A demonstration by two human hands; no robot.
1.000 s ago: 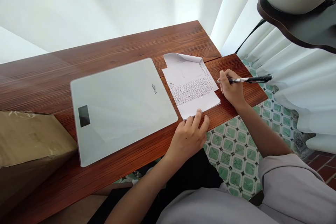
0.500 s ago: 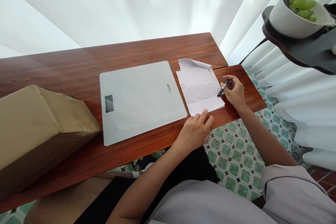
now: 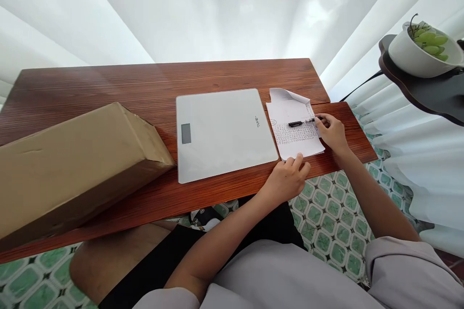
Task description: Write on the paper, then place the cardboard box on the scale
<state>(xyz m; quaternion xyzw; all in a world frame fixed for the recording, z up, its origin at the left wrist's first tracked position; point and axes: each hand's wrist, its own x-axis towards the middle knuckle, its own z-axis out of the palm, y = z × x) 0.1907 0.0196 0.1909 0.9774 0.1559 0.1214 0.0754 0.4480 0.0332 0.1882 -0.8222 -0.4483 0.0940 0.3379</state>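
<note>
Since the earlier frame our pen (image 3: pixel 300 122) has swung down from our raised fingers and now lies nearly flat across the paper (image 3: pixel 295 130), its tip end pinched in our right hand (image 3: pixel 332 131), whose fingers close lightly on it. Our view has also shifted left, so the box (image 3: pixel 76 164) shows more fully. Our left hand (image 3: pixel 288 179) rests loosely curled, holding nothing, with its fingertips on the paper's near edge, seemingly to keep the thin sheets from sliding. The paper is white, densely printed, with its far corner curled up. It lies just beside the scale (image 3: pixel 223 133), a smooth, pale, glassy slab with rounded corners and a small dark display. The table (image 3: pixel 108 82) is reddish wood with a strong grain; the box is matte brown cardboard.
</note>
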